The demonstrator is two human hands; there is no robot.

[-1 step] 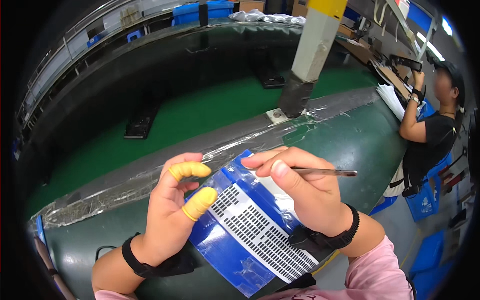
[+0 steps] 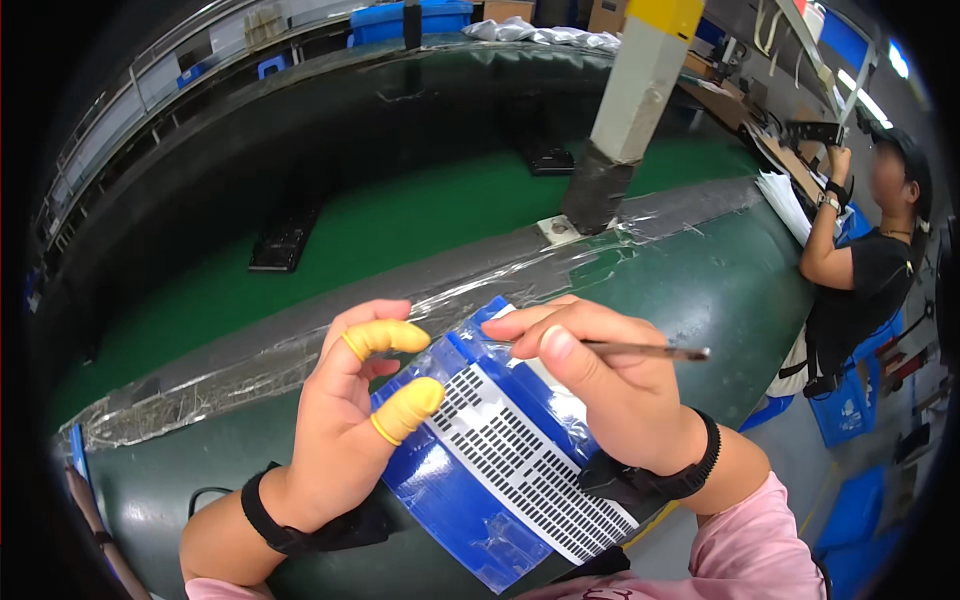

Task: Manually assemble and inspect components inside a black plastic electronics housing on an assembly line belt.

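A blue, tape-covered board lies in front of me at a slant. Down it runs a white label sheet with rows of small black rectangles. Over the board's left edge is my left hand, with yellow finger cots on thumb and index finger. Its fingers are apart with nothing between them. At the board's upper right, my right hand pinches slim metal tweezers. Their back end points right; the tips are hard to make out near the board's top.
Beyond a taped ledge, a green conveyor belt carries dark flat devices. A post rises from the ledge. At right, a co-worker raises a hand to a black object, near blue bins. Another arm shows at far left.
The whole view has shifted slightly. The back end of the tweezers has dipped a little; both hands otherwise keep nearly the same pose.
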